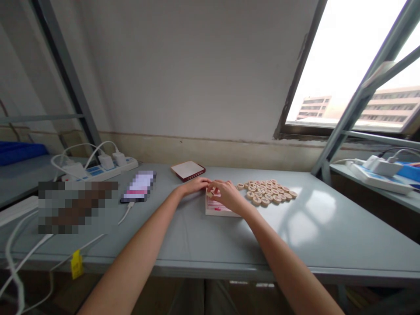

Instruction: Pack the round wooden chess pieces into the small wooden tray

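Note:
A shallow white box (223, 212) with a pink-and-red printed interior sits on the desk in front of me. My left hand (195, 186) rests at its far left corner, with the fingers stretched out and nearly flat. Over the left part of the box, my right hand (226, 194) has its fingers bent together around a small pale wooden xiangqi piece (210, 193), which they partly hide. Several round wooden xiangqi pieces (267, 192) lie in a flat cluster to the right of the box. My right hand and wrist cover much of the box's inside.
A dark red box lid (188, 170) lies near the wall. On the left are a phone (139, 186) with a charging cable, a power strip (101, 169) with plugs, and a blurred-out patch. Another power strip (382, 173) sits on the right shelf. Metal posts frame both sides.

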Demonstrator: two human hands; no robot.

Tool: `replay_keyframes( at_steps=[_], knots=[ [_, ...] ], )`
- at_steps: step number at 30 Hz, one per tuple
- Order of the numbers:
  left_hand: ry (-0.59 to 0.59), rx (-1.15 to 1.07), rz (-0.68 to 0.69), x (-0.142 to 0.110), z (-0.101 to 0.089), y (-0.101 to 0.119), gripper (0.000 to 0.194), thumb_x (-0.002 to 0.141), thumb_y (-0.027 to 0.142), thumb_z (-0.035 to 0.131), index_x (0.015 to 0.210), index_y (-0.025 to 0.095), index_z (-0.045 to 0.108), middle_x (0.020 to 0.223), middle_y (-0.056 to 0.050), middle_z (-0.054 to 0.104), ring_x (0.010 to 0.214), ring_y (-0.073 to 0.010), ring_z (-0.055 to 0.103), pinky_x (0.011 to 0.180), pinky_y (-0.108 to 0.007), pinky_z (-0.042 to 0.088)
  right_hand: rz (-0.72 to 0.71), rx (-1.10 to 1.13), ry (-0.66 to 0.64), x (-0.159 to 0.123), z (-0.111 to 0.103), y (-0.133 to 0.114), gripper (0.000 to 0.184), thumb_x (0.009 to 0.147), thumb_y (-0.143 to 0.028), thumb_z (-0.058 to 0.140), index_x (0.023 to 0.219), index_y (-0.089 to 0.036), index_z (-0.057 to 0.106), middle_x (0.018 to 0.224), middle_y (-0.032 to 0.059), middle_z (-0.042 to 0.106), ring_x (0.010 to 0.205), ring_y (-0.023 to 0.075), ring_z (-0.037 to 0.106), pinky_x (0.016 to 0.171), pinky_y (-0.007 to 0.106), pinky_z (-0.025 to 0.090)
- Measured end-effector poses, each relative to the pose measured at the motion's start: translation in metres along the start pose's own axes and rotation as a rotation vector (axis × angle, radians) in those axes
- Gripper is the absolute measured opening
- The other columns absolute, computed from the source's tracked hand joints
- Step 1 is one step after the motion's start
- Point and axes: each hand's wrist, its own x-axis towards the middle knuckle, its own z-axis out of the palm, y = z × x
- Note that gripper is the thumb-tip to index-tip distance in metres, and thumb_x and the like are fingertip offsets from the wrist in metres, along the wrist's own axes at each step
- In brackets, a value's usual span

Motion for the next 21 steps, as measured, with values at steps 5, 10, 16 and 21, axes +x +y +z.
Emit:
replay_keyframes(
  at_steps=[5,10,16,21],
  knots=[
    [-0.013,0.02,0.029,0.001,0.0,-0.002,0.023,0.069,0.022,0.049,0.084,0.014,0.064,0.089,-0.003,0.065,0.087,-0.0163,0.055,0.079,-0.024,0.039,-0.033,-0.018,0.011,-0.001,0.001,0.003,0.014,0.073,-0.012,0.058,0.083,-0.022,0.061,0.087,-0.0009,0.061,0.072,0.0115,0.054,0.07,0.024,0.032],
    [-0.04,-0.034,-0.004,0.0,-0.001,0.001,0.023,0.07,0.022,0.05,0.087,0.015,0.065,0.096,-0.003,0.064,0.093,-0.0172,0.054,0.083,-0.025,0.038,0.034,0.071,0.036,0.0,-0.005,0.009,0.025,0.072,-0.011,0.059,0.095,-0.021,0.057,0.093,0.0008,0.059,0.076,0.0116,0.054,0.069,0.023,0.034],
    [-0.119,-0.05,-0.044,-0.012,0.002,0.016,0.06,0.059,0.028,0.066,0.116,0.014,0.05,0.114,-0.01,0.055,0.1,-0.0198,0.052,0.081,-0.027,0.04,0.443,-0.343,-0.003,-0.014,-0.031,0.03,0.02,0.078,-0.02,0.054,0.097,-0.02,0.059,0.103,0.0083,0.057,0.094,0.0228,0.05,0.077,0.035,0.029],
    [-0.143,-0.076,-0.042,-0.014,0.003,0.021,0.057,0.059,0.025,0.066,0.113,0.014,0.05,0.113,-0.01,0.055,0.1,-0.0194,0.052,0.083,-0.028,0.04,0.531,-0.42,-0.096,-0.023,-0.031,0.045,0.028,0.087,-0.021,0.036,0.091,-0.019,0.063,0.099,0.011,0.06,0.094,0.0254,0.049,0.073,0.037,0.029]
  ],
)
